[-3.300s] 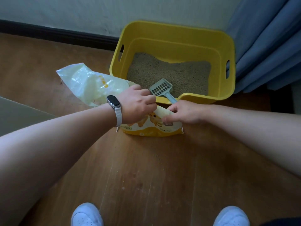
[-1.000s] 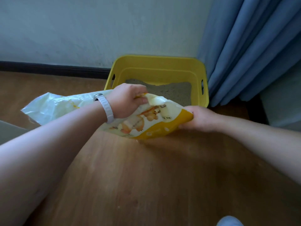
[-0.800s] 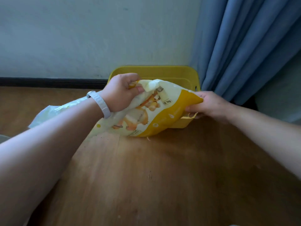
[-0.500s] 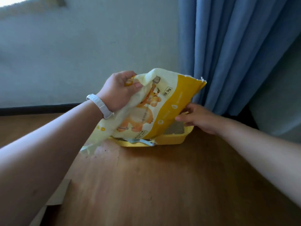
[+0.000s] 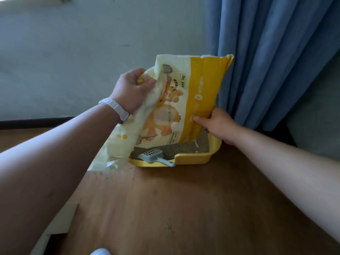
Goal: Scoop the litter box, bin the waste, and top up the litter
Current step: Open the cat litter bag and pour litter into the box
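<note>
Above the litter box (image 5: 193, 159), both hands hold the litter bag (image 5: 191, 100) upright.

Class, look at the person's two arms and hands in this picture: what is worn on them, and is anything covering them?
Both forearms are bare, with no sleeves in view and no gloves. The left hand has a white band around its wrist, smooth and strap-like. The right hand wears nothing; no rings show on either.

Both hands' grips hold the litter bag (image 5: 184, 100) tilted, seemingly pouring, over the litter box (image 5: 193, 158).
</note>
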{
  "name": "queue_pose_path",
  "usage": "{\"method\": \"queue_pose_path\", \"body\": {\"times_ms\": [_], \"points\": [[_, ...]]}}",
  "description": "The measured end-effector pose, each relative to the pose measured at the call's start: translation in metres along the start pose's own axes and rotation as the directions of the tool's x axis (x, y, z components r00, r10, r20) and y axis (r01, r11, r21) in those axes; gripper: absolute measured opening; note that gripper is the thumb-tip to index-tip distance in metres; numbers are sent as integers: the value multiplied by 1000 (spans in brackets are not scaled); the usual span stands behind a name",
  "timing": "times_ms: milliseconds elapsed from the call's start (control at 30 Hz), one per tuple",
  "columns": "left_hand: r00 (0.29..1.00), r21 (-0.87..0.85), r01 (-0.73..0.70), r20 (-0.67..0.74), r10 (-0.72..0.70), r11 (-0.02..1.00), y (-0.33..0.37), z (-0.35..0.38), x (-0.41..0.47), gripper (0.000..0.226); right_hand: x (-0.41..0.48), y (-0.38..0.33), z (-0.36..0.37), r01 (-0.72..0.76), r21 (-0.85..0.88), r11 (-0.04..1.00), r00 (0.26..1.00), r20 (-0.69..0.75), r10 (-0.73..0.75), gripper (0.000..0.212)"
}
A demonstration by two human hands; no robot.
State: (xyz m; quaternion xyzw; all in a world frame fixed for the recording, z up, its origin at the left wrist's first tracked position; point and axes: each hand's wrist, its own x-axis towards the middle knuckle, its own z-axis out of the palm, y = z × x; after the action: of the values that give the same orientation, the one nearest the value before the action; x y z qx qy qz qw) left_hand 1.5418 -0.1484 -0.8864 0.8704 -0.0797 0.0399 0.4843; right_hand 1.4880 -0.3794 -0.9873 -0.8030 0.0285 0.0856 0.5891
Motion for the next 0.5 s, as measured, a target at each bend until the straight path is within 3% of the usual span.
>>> {"method": "queue_pose_path", "body": {"times_ms": [500], "points": [[963, 151, -192, 220, 156, 970, 13, 62, 76, 10, -32, -22, -62, -34, -400, 916, 913, -385, -134, 5]]}}
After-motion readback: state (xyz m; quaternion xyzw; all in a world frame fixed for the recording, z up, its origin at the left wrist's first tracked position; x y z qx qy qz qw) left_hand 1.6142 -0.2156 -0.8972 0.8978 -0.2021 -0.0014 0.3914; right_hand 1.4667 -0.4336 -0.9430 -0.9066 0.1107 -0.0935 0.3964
